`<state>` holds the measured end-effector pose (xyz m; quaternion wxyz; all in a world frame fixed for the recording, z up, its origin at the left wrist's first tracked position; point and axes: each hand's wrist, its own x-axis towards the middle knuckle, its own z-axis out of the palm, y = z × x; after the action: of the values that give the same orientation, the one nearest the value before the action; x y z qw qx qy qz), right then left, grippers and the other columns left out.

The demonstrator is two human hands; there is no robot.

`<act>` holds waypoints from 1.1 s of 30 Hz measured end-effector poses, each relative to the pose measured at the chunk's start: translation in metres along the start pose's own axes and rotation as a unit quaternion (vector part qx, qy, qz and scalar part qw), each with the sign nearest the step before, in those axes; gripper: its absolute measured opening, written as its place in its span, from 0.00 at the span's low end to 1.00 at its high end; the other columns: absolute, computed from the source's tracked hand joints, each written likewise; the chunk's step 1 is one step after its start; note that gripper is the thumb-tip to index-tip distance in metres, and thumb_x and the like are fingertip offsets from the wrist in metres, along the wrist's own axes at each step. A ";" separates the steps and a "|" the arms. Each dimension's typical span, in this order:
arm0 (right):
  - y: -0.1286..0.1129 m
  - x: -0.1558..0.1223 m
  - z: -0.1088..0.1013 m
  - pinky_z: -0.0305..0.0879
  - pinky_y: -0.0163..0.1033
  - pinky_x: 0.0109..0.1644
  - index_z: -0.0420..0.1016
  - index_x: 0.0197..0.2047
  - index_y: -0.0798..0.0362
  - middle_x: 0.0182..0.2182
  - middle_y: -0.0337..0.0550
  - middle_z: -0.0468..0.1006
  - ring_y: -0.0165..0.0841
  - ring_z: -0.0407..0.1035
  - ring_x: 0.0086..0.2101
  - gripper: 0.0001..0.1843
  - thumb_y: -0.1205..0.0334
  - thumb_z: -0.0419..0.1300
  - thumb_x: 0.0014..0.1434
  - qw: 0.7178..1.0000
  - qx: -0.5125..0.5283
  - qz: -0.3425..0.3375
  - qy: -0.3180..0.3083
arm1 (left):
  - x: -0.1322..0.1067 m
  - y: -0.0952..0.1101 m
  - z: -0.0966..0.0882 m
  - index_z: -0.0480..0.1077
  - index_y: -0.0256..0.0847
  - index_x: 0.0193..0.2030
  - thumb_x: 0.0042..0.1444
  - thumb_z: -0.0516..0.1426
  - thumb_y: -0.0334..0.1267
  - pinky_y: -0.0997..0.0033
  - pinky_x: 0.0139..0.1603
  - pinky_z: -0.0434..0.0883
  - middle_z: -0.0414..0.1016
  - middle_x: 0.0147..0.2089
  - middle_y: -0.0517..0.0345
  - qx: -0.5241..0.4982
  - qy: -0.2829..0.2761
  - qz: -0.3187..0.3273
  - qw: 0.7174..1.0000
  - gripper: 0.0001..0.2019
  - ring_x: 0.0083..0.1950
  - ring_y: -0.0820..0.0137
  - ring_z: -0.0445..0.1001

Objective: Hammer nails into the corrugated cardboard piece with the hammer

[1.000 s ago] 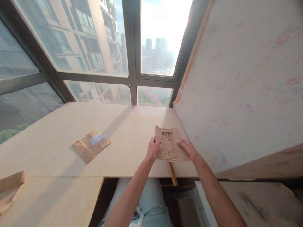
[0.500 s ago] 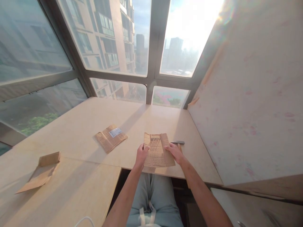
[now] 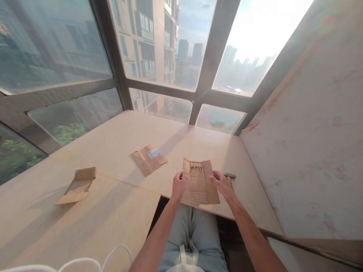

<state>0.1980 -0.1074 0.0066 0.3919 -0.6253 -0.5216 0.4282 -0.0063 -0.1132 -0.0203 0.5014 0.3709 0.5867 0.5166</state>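
Note:
A folded piece of cardboard (image 3: 197, 189) is held up between both hands above the near table edge. Its middle panel is covered in rows of small holes, and short dark marks run in a row near its top. My left hand (image 3: 179, 184) pinches the left side flap, thumb on top. On the other side, the right flap is gripped by my right hand (image 3: 223, 184), with its thumb on the inner face. Just beyond that hand lies a hammer (image 3: 230, 175) with a dark head and a wooden handle, partly hidden by the hand.
A flat cardboard piece (image 3: 149, 158) with a white label lies left of the hands. Farther left stands a bent cardboard piece (image 3: 78, 185). A white cable (image 3: 117, 246) curls at the front. Windows and a patterned wall (image 3: 306, 166) border the table (image 3: 113, 151).
My view has turned, so the table and things on it appear farther right. The right flap of the held cardboard shows flatter and wider, with my right hand still on it.

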 end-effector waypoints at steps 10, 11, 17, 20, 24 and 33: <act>-0.029 0.001 0.103 0.69 0.39 0.34 0.71 0.51 0.53 0.35 0.45 0.80 0.39 0.75 0.36 0.22 0.52 0.58 0.55 0.982 -0.014 -0.056 -0.179 | -0.024 -0.006 -0.119 0.72 0.38 0.42 0.46 0.58 0.42 0.68 0.36 0.71 0.79 0.34 0.54 -0.062 0.094 -0.033 0.993 0.16 0.35 0.64 0.77; -0.028 0.001 0.120 0.68 0.37 0.31 0.71 0.51 0.53 0.33 0.44 0.79 0.38 0.75 0.34 0.21 0.53 0.57 0.55 0.980 -0.028 -0.054 -0.191 | -0.025 -0.011 -0.136 0.71 0.38 0.42 0.46 0.57 0.42 0.68 0.35 0.71 0.79 0.34 0.54 -0.055 0.116 -0.038 0.991 0.17 0.34 0.64 0.77; -0.015 0.001 0.215 0.67 0.37 0.30 0.72 0.47 0.51 0.27 0.38 0.75 0.34 0.72 0.30 0.16 0.65 0.58 0.53 0.959 -0.149 -0.096 -0.221 | -0.032 -0.050 -0.212 0.71 0.39 0.35 0.44 0.55 0.38 0.70 0.30 0.70 0.76 0.30 0.58 -0.004 0.214 -0.062 0.975 0.10 0.31 0.67 0.74; -0.023 -0.006 0.245 0.67 0.44 0.44 0.71 0.48 0.51 0.38 0.47 0.76 0.40 0.71 0.41 0.16 0.69 0.56 0.56 0.938 -0.226 -0.169 -0.199 | -0.035 -0.061 -0.231 0.71 0.39 0.36 0.46 0.55 0.39 0.68 0.36 0.72 0.78 0.34 0.54 0.013 0.224 -0.056 0.973 0.11 0.36 0.63 0.76; -0.042 -0.020 0.277 0.60 0.48 0.55 0.69 0.52 0.53 0.52 0.56 0.70 0.45 0.63 0.52 0.14 0.64 0.54 0.64 0.882 -0.303 -0.296 -0.208 | -0.041 -0.064 -0.241 0.70 0.34 0.49 0.52 0.53 0.37 0.57 0.48 0.72 0.78 0.45 0.42 0.153 0.266 -0.016 0.952 0.18 0.45 0.56 0.77; -0.046 -0.001 0.330 0.62 0.48 0.49 0.72 0.44 0.55 0.43 0.56 0.74 0.44 0.66 0.45 0.11 0.56 0.55 0.67 0.708 -0.400 -0.483 -0.326 | -0.048 -0.072 -0.228 0.70 0.34 0.52 0.59 0.50 0.30 0.49 0.63 0.64 0.69 0.60 0.36 0.493 0.213 0.187 0.822 0.16 0.67 0.52 0.62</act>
<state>-0.1289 -0.0875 -0.0576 0.0645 -0.2077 -0.9700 0.1090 -0.2110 -0.2258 -0.0894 0.0080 0.5520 0.7747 0.3083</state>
